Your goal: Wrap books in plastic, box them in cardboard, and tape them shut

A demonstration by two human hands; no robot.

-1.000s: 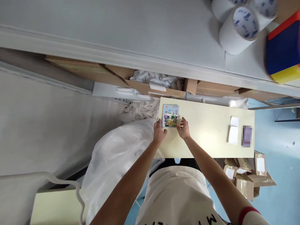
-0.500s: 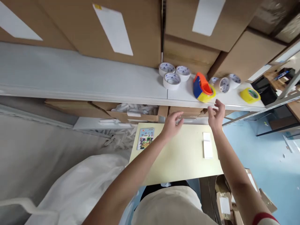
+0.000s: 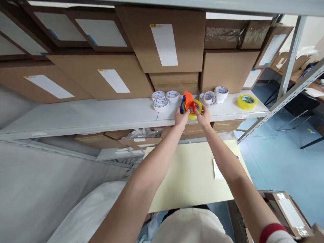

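Observation:
An orange and blue tape dispenser (image 3: pixel 189 100) loaded with a roll of yellow tape is at the front edge of the shelf. My left hand (image 3: pixel 181 118) grips its left side, thumb against the blue and orange body. Closed on the right side, by the yellow roll, is my right hand (image 3: pixel 204 118). Parts of the fingers are hidden behind the dispenser. White tape rolls (image 3: pixel 161 105) stand just left of it, and more white rolls (image 3: pixel 210 98) are close behind my right hand.
Cardboard boxes (image 3: pixel 174 44) line the back of the grey shelf (image 3: pixel 121 113). A separate yellow tape roll (image 3: pixel 246 101) lies further right, near the metal upright (image 3: pixel 291 64). Below is a pale yellow table (image 3: pixel 187 175) with a white card (image 3: pixel 217 169), partly behind my right forearm.
Both hands have moved forward to the shelf and closed on the tape dispenser; before, they were apart and holding nothing. The camera view has tilted up, showing more boxes.

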